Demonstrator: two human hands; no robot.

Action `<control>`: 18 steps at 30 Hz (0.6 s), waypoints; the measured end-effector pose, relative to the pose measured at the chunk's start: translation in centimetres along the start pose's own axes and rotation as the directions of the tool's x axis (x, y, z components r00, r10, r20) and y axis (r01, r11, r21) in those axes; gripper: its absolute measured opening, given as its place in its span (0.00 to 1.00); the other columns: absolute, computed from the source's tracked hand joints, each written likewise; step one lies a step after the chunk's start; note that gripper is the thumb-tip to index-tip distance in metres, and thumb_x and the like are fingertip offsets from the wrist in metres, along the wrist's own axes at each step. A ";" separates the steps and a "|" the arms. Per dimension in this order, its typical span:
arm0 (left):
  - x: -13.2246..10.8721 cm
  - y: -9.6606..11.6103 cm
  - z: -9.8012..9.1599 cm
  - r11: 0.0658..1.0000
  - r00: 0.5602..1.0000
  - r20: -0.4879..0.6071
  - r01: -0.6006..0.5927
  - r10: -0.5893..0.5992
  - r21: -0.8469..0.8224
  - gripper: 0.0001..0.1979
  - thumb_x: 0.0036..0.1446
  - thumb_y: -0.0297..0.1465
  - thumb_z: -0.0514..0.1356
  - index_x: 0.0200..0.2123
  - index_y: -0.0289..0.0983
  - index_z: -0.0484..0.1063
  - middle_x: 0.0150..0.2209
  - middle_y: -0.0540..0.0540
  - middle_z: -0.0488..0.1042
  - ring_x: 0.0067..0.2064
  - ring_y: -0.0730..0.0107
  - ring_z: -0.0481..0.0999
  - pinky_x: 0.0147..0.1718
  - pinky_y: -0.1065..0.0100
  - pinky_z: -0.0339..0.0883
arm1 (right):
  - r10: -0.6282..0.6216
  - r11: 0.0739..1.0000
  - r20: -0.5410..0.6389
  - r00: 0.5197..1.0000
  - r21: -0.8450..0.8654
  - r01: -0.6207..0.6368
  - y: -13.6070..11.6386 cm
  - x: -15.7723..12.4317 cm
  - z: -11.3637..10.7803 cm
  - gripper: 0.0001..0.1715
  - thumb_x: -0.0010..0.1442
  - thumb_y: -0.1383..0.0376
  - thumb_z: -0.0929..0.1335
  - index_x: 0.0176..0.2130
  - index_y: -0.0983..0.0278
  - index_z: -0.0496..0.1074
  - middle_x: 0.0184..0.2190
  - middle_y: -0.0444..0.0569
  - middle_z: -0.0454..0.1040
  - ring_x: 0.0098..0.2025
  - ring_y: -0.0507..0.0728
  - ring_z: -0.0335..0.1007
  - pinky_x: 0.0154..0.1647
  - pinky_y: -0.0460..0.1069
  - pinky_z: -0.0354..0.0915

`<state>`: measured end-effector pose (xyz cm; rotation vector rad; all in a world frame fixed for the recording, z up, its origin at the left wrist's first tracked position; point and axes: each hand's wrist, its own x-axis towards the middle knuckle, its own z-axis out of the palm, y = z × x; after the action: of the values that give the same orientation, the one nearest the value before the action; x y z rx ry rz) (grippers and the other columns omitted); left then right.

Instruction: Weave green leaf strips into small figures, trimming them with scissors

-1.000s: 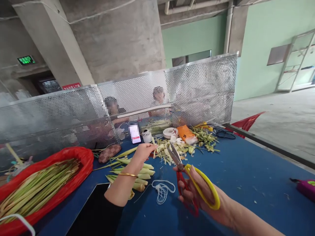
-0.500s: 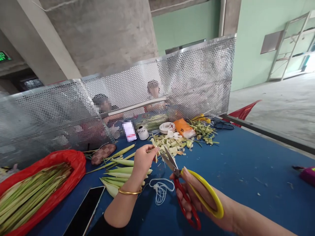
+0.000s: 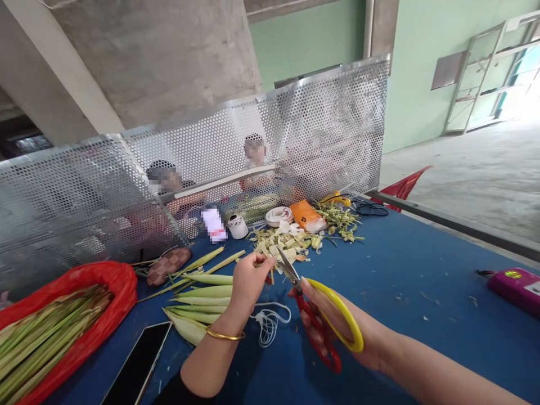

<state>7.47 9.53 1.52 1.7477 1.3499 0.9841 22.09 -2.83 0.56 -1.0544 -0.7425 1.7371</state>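
Observation:
My right hand [image 3: 333,332] grips scissors [image 3: 324,315] with one yellow and one red handle, blades pointing up-left towards my left hand. My left hand [image 3: 248,278], with a gold bangle on the wrist, pinches a small pale green leaf piece [image 3: 269,264] right at the blade tips. Under it lie folded green leaf cones [image 3: 202,292] and a tangle of white string [image 3: 270,320] on the blue table [image 3: 400,292].
A red bag of long green leaves [image 3: 54,332] sits at the left, a dark phone [image 3: 139,363] beside it. Leaf scraps [image 3: 291,242], a tape roll [image 3: 278,215] and an orange packet [image 3: 307,215] lie by the perforated metal screen [image 3: 211,163]. People sit behind it. A pink device [image 3: 512,281] sits far right.
The view has shifted up and right. My left hand came back from the scrap pile with the leaf piece, and the scissors closed in on it.

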 end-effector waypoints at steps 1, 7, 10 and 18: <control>0.0 0.0 0.0 1.000 1.000 0.003 0.007 -0.006 -0.007 0.15 0.48 0.44 0.63 0.24 0.38 0.70 0.21 0.51 0.73 0.20 0.69 0.71 0.24 0.69 0.62 | -0.001 0.999 -0.003 1.000 -0.035 0.001 -0.1 0.0 0.0 0.29 0.56 0.40 0.66 0.42 0.60 0.64 0.19 0.36 0.64 0.14 0.46 0.57 0.12 0.41 0.58; -0.1 0.0 0.0 0.996 0.998 0.022 0.062 -0.060 -0.057 0.14 0.48 0.42 0.64 0.24 0.37 0.71 0.20 0.52 0.72 0.18 0.73 0.69 0.20 0.71 0.58 | -0.022 0.987 -0.017 1.000 -0.161 0.019 0.0 0.1 0.0 0.30 0.53 0.37 0.66 0.34 0.60 0.61 0.19 0.34 0.62 0.11 0.44 0.54 0.08 0.39 0.55; 0.0 0.0 0.1 0.991 0.995 0.032 0.094 -0.091 -0.091 0.15 0.47 0.43 0.65 0.25 0.36 0.71 0.21 0.52 0.72 0.18 0.73 0.69 0.19 0.72 0.55 | -0.040 0.981 -0.003 0.999 -0.191 0.038 0.2 0.3 -0.1 0.31 0.53 0.36 0.65 0.34 0.60 0.60 0.19 0.34 0.62 0.10 0.43 0.53 0.06 0.39 0.54; 0.0 0.5 0.1 0.943 0.968 0.111 0.245 -0.225 -0.226 0.17 0.42 0.43 0.67 0.26 0.36 0.70 0.21 0.52 0.71 0.21 0.75 0.70 0.19 0.74 0.52 | -0.070 0.956 -0.015 0.997 -0.287 0.063 0.3 0.4 -0.1 0.30 0.56 0.38 0.63 0.28 0.60 0.56 0.13 0.32 0.55 0.09 0.44 0.49 0.05 0.40 0.52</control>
<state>7.75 9.48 1.89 1.3972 1.2936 0.8887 21.98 -2.53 0.13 -1.2275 -1.0253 1.5863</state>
